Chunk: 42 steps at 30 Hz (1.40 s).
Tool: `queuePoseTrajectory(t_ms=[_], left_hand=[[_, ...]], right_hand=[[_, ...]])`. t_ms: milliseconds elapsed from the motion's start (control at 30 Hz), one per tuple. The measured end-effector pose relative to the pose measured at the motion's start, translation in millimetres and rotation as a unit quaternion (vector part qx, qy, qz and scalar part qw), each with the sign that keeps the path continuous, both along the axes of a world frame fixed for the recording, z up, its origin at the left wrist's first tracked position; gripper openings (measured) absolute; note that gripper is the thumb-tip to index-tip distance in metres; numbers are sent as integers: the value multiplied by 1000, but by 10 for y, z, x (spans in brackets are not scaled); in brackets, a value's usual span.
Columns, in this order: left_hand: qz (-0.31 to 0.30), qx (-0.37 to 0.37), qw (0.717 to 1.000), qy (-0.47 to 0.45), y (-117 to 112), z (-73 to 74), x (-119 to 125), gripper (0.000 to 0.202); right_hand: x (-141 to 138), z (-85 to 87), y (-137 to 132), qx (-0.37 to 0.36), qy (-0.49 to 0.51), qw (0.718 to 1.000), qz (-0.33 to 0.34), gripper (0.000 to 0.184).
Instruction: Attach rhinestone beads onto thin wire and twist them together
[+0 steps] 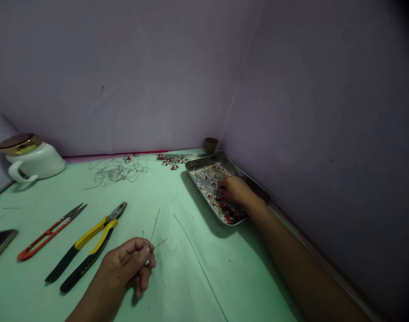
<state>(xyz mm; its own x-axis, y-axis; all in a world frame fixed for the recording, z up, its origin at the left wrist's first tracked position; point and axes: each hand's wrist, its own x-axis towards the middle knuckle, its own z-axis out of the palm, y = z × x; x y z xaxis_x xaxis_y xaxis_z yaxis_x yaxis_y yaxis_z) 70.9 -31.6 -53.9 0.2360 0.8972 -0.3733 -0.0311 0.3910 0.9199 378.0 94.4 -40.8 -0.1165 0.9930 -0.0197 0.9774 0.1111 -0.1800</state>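
My left hand [132, 264] pinches a thin wire [155, 226] between thumb and forefinger, its ends sticking out above the fingers. A small pale bead [147, 262] shows at the fingertips. Over on the right, my right hand [236, 190] reaches into a metal tray [227, 166] of mixed beads. Its fingers are bent together and touch the red and clear beads [207, 183]; what is between the fingertips is hidden. A long single wire [199, 261] lies on the green table surface between my hands.
Yellow-black pliers [93, 246] and orange thread snips [52, 232] lie left of my left hand. Behind are tangled wire [117, 173], beaded wire pieces [172, 161] and a small brown pot [210, 145]. A white mug [38, 162] leans at far left. Walls stand behind and right.
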Motion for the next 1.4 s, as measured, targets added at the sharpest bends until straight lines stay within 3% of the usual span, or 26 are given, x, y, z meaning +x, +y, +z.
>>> queuePoseTrajectory(t_ms=[267,400,467,567,633,667,733,800,867,1067,1400], left_hand=[[6,12,1000,-11,4,-27,10,32],[14,34,999,3,-64,-43,10,31],[33,60,998,18,-140,-53,11,31],[51,99,993,26,-266,-87,14,26],[33,102,994,23,-324,-113,22,23],[21,96,995,24,-339,-122,29,22],[9,77,996,33,-341,-122,47,20],[5,47,998,48,-318,-102,67,21],[0,20,998,57,-287,-74,82,24],[-5,9,998,62,-250,-39,91,29],[-25,-9,996,83,-232,18,90,30]], right_hand=[[3,75,-15,69,16,997,-22,12],[-296,248,-188,142,121,981,-53,19],[-596,284,-363,120,400,906,-76,13],[-1068,183,-646,-77,683,726,-27,15],[-1294,35,-780,-187,775,603,-26,18],[-1366,-47,-823,-213,803,555,-45,19],[-1436,-195,-868,-239,830,498,-77,22],[-1443,-293,-879,-245,837,480,-90,26],[-1429,-334,-882,-248,837,479,-89,28],[-1424,-317,-908,-262,834,480,-69,24],[-1430,-309,-891,-253,853,450,-82,26]])
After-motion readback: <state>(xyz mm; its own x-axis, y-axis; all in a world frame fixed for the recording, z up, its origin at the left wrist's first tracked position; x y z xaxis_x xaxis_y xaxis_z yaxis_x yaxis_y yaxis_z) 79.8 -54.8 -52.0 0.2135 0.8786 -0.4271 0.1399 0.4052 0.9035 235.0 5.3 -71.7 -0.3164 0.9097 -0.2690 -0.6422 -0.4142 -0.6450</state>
